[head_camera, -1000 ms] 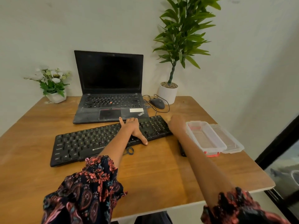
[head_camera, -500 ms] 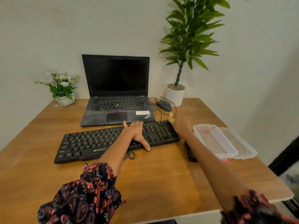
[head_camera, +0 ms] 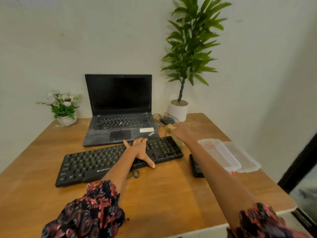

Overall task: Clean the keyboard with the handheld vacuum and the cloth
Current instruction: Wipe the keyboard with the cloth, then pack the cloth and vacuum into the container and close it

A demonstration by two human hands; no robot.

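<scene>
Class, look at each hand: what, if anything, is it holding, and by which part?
Left hand holds nothing, resting flat on the keyboard. Right hand pinches a small tan object; where, unclear.

Desk (head_camera: 171,200): wood, warm brown, visible grain, soft sheen. Keyboard (head_camera: 96,162): black plastic, matt keys. Laptop (head_camera: 120,124): matt black shell, looks dusty/greyish on the palm rest; screen dark w/ slight gloss. Containers (head_camera: 228,157): clear plastic, smooth, semi-glossy. Plant pot (head_camera: 178,110): white, smooth, matt. Sleeves (head_camera: 91,212): printed floral cloth, soft. Wall (head_camera: 68,40): matt paint.
</scene>
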